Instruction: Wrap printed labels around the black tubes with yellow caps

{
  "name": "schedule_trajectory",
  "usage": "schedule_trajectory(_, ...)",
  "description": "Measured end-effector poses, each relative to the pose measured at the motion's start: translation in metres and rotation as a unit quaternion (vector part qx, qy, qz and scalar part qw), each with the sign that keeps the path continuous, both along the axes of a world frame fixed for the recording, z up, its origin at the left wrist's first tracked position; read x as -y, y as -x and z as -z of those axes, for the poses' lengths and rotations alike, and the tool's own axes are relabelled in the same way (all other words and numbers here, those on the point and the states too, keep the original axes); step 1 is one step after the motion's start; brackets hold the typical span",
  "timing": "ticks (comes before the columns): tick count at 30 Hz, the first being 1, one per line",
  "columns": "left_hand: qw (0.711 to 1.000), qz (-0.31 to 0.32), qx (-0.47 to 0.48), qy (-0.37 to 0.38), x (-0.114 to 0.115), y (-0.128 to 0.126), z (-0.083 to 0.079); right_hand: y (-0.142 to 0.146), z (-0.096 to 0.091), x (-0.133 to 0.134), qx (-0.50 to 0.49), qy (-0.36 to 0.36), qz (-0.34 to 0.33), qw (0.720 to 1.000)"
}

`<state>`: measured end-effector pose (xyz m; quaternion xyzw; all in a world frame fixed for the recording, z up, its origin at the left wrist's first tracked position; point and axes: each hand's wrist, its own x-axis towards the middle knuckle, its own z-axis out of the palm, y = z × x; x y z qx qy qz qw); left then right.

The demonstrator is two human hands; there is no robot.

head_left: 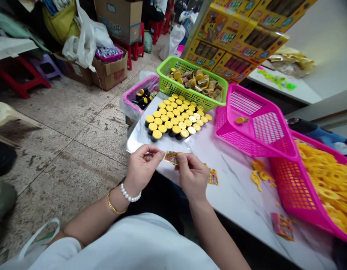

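Between my hands is a small, colourful printed label [171, 157], held up over the table's near edge. My right hand [193, 175] pinches its right end between thumb and fingers. The thumb and forefinger of my left hand [145, 165] are closed at its left end. Behind my right hand, another printed label [213, 177] shows partly, at the table edge. Just beyond my hands, several small black tubs with yellow lids [173, 114] stand upright in close rows on the white table [229, 191].
A green basket [191, 98] holds several wrapped tubs. Right of it are a pink basket [257, 120] with one tub and another pink basket [299, 187] of yellow plastic rings. A label stack [283, 226] lies at right. Yellow boxes [232, 37] are stacked behind.
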<state>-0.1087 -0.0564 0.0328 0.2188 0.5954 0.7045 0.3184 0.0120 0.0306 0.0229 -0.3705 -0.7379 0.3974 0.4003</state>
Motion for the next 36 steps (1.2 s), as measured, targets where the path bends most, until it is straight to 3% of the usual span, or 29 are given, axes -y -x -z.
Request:
schedule_trajectory(5, 0.999, -0.004, -0.053, -0.011, 0.008, 0.005, 0.001, 0.006, 0.005, 0.005, -0.004, -0.013, -0.052, 0.999)
schedule_trajectory(8, 1.0, 0.009, 0.0, -0.008, 0.013, 0.007, 0.005, 0.009, 0.008, 0.008, 0.002, -0.001, -0.08, 0.997)
schedule_trajectory(12, 0.994, -0.042, 0.104, -0.01, 0.023, 0.012, 0.012, 0.014, 0.012, 0.013, 0.002, 0.035, -0.052, 0.998)
schedule_trajectory(17, 0.995, -0.032, 0.091, -0.007, 0.035, 0.009, 0.017, 0.02, 0.016, 0.019, 0.022, -0.001, -0.015, 1.0)
schedule_trajectory(25, 0.994, -0.037, 0.1, 0.002, 0.04, 0.004, 0.014, 0.024, 0.015, 0.027, 0.018, -0.034, -0.038, 0.999)
schedule_trajectory(36, 0.987, -0.036, 0.159, -0.01, 0.04, 0.011, 0.023, 0.023, 0.014, 0.029, 0.005, -0.065, -0.051, 0.997)
